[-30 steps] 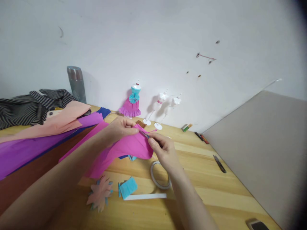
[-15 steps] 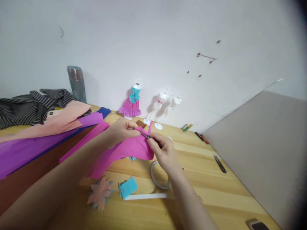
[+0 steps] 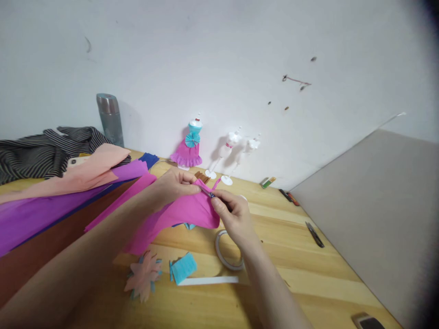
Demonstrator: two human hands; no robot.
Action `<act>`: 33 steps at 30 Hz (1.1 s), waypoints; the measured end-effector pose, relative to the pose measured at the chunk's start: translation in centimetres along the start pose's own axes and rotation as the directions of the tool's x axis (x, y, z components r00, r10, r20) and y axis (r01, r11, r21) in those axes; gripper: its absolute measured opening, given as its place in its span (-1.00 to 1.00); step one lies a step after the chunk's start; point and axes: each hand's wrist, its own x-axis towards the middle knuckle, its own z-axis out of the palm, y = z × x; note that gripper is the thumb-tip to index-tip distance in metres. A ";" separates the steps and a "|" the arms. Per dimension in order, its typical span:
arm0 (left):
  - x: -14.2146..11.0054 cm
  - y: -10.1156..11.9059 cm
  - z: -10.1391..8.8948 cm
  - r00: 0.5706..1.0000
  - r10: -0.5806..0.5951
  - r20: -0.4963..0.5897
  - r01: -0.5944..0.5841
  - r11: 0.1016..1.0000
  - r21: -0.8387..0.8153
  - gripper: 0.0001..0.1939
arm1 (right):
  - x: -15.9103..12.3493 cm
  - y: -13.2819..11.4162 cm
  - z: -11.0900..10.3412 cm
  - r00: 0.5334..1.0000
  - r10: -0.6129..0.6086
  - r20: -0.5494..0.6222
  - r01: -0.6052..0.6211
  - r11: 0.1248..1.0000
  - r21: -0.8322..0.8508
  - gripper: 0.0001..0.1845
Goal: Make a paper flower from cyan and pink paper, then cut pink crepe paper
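Note:
My left hand point(image 3: 175, 186) pinches the top edge of a sheet of pink crepe paper point(image 3: 194, 211), which hangs below it toward the table. Closed around small scissors point(image 3: 207, 192), my right hand point(image 3: 235, 215) holds the metal blades against that same edge, close to my left fingertips. The handles are mostly hidden in my fingers. A narrow pink strip point(image 3: 216, 183) sticks up beyond the blades. Under my right wrist lies a roll of tape point(image 3: 219, 256). Nearer to me are a blue crepe paper piece point(image 3: 184, 267), a white strip point(image 3: 212, 280) and a layered paper flower point(image 3: 144, 276).
Small white dress-form figures point(image 3: 233, 139) stand by the wall, one wearing a pink and blue paper dress point(image 3: 190, 151). Coloured paper sheets point(image 3: 44, 219), striped cloth point(image 3: 51, 151) and a flask point(image 3: 110, 119) are left. A utility knife point(image 3: 314, 235) lies right.
The narrow pink strip beyond the blades has tipped to the right and sits a little lower. Both hands have stayed almost in place.

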 end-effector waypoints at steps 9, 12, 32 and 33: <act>0.1 0.1 0.0 0.999 0.048 0.004 -0.048 0.998 0.039 -0.82 | 0.0 -0.1 0.0 1.000 -0.003 -0.012 0.003 1.000 -0.013 -0.76; 0.0 0.3 0.1 0.999 0.035 0.005 -0.035 0.999 0.029 -0.79 | 0.1 -0.3 0.0 1.000 0.003 -0.017 -0.002 1.000 0.001 -0.77; 0.1 -0.8 0.2 0.998 0.019 0.052 -0.018 1.000 -0.002 -0.79 | -0.1 -0.7 0.0 0.999 -0.026 0.032 0.027 0.999 -0.043 -0.76; 0.1 -0.8 0.2 0.998 0.022 0.051 -0.022 1.000 -0.002 -0.78 | -0.1 -0.6 0.0 0.999 -0.026 0.032 0.027 0.999 -0.042 -0.76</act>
